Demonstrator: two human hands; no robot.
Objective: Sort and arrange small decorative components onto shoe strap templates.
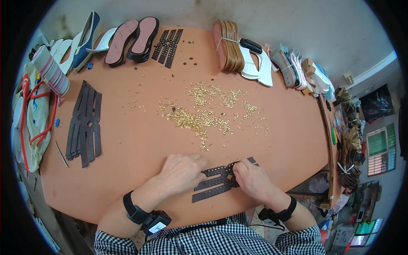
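Observation:
A dark brown strappy shoe upper (211, 182) lies near the table's front edge, with small gold studs along its straps and a cut-out at its middle. My right hand (255, 180) is closed, its thumb and fingers pinching the upper beside that middle. At the end of the topmost strap, my left hand (182, 172) is closed with curled fingers; what they hold, if anything, is hidden. Just beyond both hands, small gold studs (187, 119) are scattered in loose heaps over the tabletop.
Plain dark strap pieces (85, 123) are stacked at the left, near a thin metal rod (61, 154). A studded piece (168, 47) lies at the back beside pink-topped soles (144, 38). Bundled tan soles (229, 46) stand back right. A red-handled bag (36, 114) sits at the left edge.

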